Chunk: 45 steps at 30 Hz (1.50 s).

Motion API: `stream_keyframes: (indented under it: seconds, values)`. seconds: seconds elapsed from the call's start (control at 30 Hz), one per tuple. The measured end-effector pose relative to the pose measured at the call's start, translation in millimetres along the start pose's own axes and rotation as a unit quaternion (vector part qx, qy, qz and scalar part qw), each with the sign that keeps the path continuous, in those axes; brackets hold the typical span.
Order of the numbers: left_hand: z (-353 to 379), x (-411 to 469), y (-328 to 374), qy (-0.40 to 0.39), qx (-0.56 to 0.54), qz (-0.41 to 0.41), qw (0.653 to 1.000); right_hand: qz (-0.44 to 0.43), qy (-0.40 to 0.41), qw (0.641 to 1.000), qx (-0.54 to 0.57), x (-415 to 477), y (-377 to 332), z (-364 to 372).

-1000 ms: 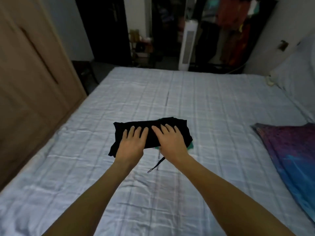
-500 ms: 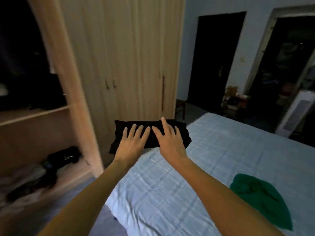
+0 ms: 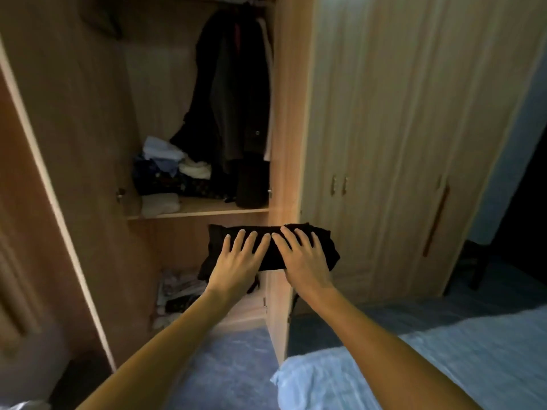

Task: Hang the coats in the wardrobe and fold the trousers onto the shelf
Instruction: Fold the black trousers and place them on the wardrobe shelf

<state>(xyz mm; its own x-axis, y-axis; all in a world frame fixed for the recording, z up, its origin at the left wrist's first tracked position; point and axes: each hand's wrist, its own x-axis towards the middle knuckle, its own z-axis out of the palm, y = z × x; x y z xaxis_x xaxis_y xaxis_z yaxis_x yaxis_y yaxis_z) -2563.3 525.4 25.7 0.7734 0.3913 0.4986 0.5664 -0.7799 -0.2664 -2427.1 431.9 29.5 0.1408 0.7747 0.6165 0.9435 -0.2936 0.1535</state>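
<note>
Trousers point(image 3: 272, 256), one black folded bundle, up in the air in two hands; fingers point(image 3: 248, 242) spread flat on top, thumbs hidden beneath, left hand point(image 3: 236, 263) beside right hand point(image 3: 306, 260); just beyond, one open wardrobe point(image 3: 288, 143), its shelf point(image 3: 207, 213) slightly higher, dark coats point(image 3: 233, 99) hanging above.

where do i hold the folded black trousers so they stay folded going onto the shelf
Take the folded black trousers by the near long edge, a hand either side of the middle, as the left hand and right hand do: fingers flat on top, thumbs hidden, probably underneath. It is long and limp; its left end droops.
</note>
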Motion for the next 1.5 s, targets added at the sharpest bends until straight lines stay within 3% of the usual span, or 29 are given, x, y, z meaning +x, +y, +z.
stream_keyframes:
  seconds: [0.33, 0.67, 1.13, 1.5]
  values:
    - [30, 81, -62, -0.045, 0.084, -0.117, 0.989, -0.115, 0.057, 0.988, 0.082, 135, 19, 80]
    - [74, 107, -148, -0.036, 0.128, -0.179, 0.975, -0.176, 0.092, 0.968, 0.152, 231, -30, 152]
    - [193, 174, -339, -0.032, 0.066, -0.195, 0.978, -0.169, 0.015, 0.978, 0.123, 401, -120, 261]
    - [295, 229, -437, -0.072, 0.067, -0.221, 0.970, -0.185, -0.035, 0.974, 0.122, 503, -157, 380]
